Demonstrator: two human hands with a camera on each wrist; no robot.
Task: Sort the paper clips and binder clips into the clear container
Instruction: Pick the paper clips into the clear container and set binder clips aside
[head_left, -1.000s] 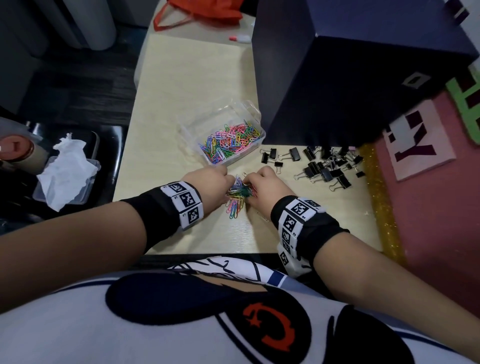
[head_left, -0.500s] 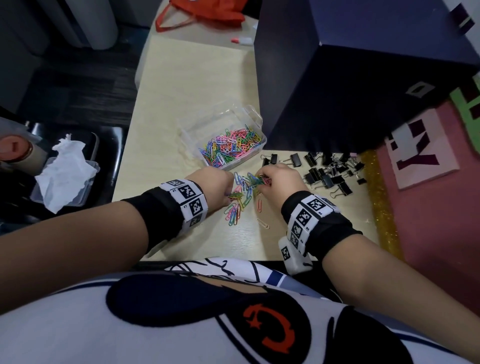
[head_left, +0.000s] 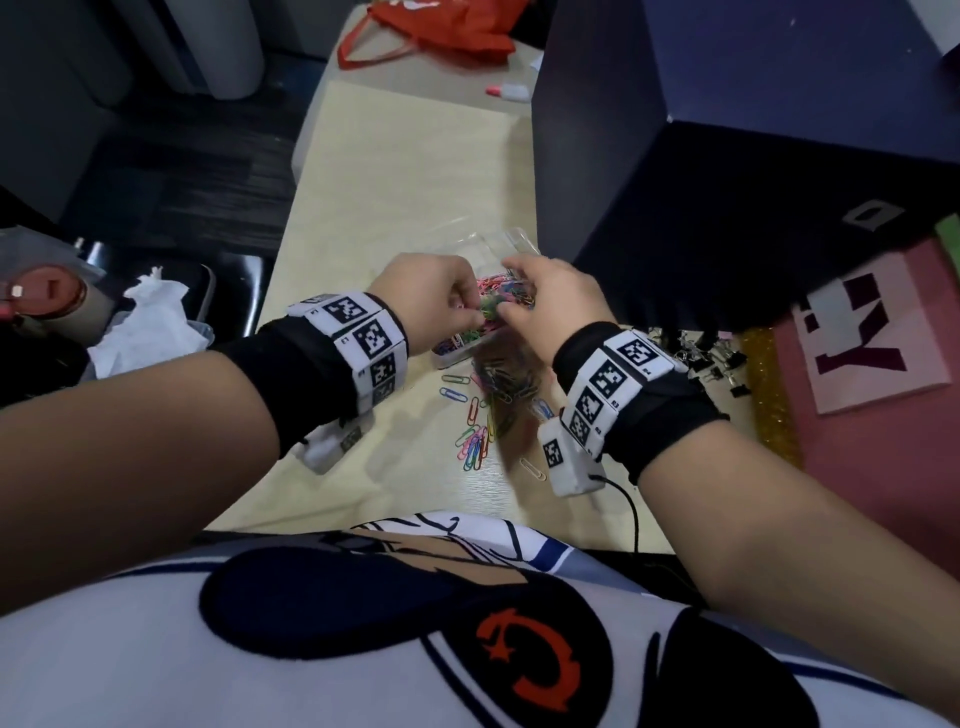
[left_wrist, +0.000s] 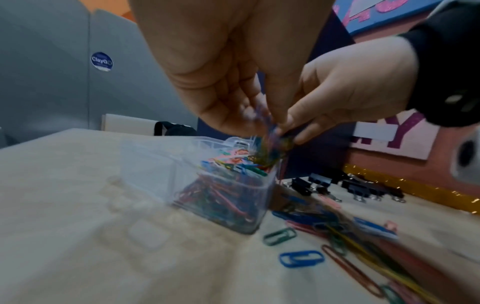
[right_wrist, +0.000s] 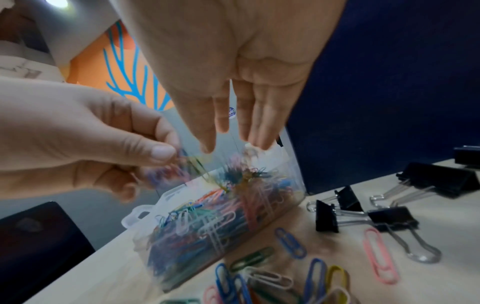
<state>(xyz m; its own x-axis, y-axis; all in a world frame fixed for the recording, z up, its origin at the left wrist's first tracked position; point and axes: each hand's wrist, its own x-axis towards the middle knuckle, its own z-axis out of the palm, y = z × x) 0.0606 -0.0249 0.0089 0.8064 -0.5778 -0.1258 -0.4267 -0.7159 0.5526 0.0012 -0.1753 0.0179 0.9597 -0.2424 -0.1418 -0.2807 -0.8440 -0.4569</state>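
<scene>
The clear container (head_left: 456, 349) holds a heap of coloured paper clips (right_wrist: 207, 216) and sits on the pale table (head_left: 395, 171), mostly hidden under both hands. Directly over it, my left hand (head_left: 480, 312) pinches a blurred bunch of paper clips (right_wrist: 168, 170) between thumb and fingers. My right hand (right_wrist: 233, 144) hangs beside it with straight fingers pointing down, and blurred clips (right_wrist: 244, 174) drop from under it into the container. Loose paper clips (head_left: 475, 439) lie on the table nearer me. Black binder clips (head_left: 711, 356) lie to the right.
A large dark blue box (head_left: 727, 156) stands right behind the container. A pink board with letters (head_left: 872, 343) and a gold glitter strip (head_left: 769, 395) lie at the right. An orange bag (head_left: 431, 31) is at the far end, crumpled tissue (head_left: 150, 322) off the left edge.
Both hands rose from the table with a bunch of paper clips and moved forward over the container. Several clips stayed behind on the table. The right hand's fingers have straightened.
</scene>
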